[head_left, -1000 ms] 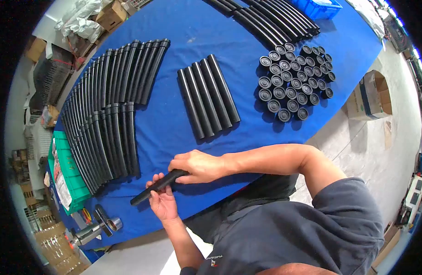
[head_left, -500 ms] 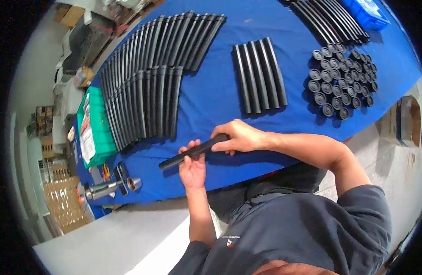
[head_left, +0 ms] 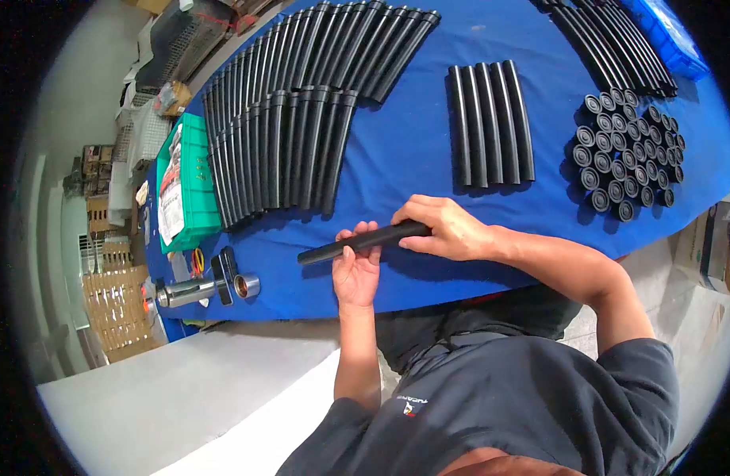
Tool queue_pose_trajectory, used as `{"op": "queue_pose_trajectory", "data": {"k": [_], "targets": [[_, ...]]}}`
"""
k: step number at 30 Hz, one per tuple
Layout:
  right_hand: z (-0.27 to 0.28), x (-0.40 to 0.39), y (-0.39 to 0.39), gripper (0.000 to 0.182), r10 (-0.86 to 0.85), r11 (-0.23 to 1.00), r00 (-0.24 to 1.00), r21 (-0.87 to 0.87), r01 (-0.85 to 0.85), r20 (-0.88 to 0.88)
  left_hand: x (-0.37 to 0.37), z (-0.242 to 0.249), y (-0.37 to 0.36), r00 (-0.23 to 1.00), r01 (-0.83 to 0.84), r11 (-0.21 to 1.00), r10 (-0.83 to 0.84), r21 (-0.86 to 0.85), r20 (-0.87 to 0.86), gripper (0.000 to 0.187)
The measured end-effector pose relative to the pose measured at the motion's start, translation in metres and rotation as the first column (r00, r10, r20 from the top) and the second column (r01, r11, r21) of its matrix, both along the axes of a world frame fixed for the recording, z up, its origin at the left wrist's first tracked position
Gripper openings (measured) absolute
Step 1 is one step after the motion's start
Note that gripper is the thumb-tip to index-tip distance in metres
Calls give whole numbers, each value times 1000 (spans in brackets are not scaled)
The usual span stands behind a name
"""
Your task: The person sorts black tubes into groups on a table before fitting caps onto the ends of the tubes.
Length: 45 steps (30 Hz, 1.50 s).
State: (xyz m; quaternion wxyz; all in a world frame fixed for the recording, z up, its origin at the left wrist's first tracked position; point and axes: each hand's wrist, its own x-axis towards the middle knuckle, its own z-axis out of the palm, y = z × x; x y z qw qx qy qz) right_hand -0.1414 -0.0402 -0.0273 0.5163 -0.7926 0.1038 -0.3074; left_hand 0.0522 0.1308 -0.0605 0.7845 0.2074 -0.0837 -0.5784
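Observation:
A black tube [head_left: 321, 253] is held across both hands above the front of the blue-covered table, its bare end pointing left. My left hand [head_left: 357, 278] is palm up beneath the tube, with thumb and fingers around its middle. From above, my right hand [head_left: 448, 228] grips the right end, and the palm and fingers hide that end. Behind my hands lies a short row of several black tubes [head_left: 492, 127] without visible caps. To the right stand many round black caps [head_left: 624, 166] in a cluster.
Rows of tubes with collared ends [head_left: 290, 151] fill the left of the blue cloth [head_left: 409, 151]. A green bin [head_left: 197, 186] stands beside them. Near the front left lie a metal cylinder [head_left: 186, 293], a metal ring [head_left: 247, 285] and a dark phone-like object [head_left: 224, 274]. A blue crate [head_left: 682, 47] sits at the far right.
The camera view has shifted, moving the table contents rightward in the picture. Both hands keep their hold on the tube, which looks slightly more level.

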Motion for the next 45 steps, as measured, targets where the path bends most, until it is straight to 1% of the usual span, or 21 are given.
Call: {"op": "queue_pose_trajectory", "data": {"k": [3,4,6,9,10,12,13,15,16,17,20,21,24,28,30,32,36,38,40,42,45], "targets": [[23,-7,-5,38,295,786,918,614,-75,-266,0,0,-1,999,15,1000,-14,-14,34,29],[14,-5,-4,38,263,803,928,594,-59,-262,-1,1,-1,1000,7,1000,-7,-4,28,29],[-8,3,-2,36,-6,990,999,-141,14,53,-2,2,-2,1000,-7,1000,7,16,16,29],[-9,2,0,32,-39,978,991,-196,64,129,-1,0,-1,1000,2,1000,-2,-9,18,29],[2,-1,-3,32,63,987,996,153,-52,-69,-1,0,-1,1000,4,1000,-3,-19,25,29],[28,-8,-12,32,417,628,862,777,-45,-287,-2,1,-3,999,2,1000,-1,-17,49,29],[35,-8,-12,34,389,684,859,729,-28,-332,-3,2,-3,998,-3,1000,4,-16,61,29],[4,-3,-5,34,72,988,988,147,-52,-136,-2,2,-3,999,-1,1000,1,14,52,29],[-5,1,-2,34,-24,984,999,-173,31,45,-1,2,-3,999,-3,1000,1,30,49,29],[-12,5,-2,37,-60,967,989,-239,91,134,-1,0,-3,998,-2,1000,0,25,62,29],[21,-7,-5,38,221,925,921,368,-94,-321,1,-4,-4,995,56,996,-50,-66,89,28],[7,-4,-2,37,211,896,935,439,-68,-285,0,-2,-4,993,59,997,-54,-42,101,27],[-3,0,3,32,69,911,980,413,14,-186,-5,5,-8,987,17,999,-24,41,160,30],[1,0,-1,29,90,880,959,472,49,-269,-2,32,7,963,11,900,-127,436,239,34],[7,-1,0,30,37,876,956,470,109,-290,1,68,28,891,-18,802,-258,598,373,37],[2,0,-3,30,45,874,964,477,90,-263,21,99,49,714,-380,679,-216,628,665,32],[4,-1,0,30,76,883,954,464,69,-288,150,130,114,139,-900,431,142,66,980,11],[6,-1,-1,29,69,908,954,414,60,-290,247,110,161,-83,-947,312,6,-80,997,13],[11,-1,-3,29,63,905,949,419,76,-310,326,75,210,-191,-958,271,-370,-91,909,35],[13,-2,-1,30,71,907,943,414,75,-326,346,62,222,-189,-981,170,-778,-88,599,47],[15,14,-4,33,133,945,950,325,-35,-284,367,44,233,-56,-997,75,-899,26,435,71]]}}
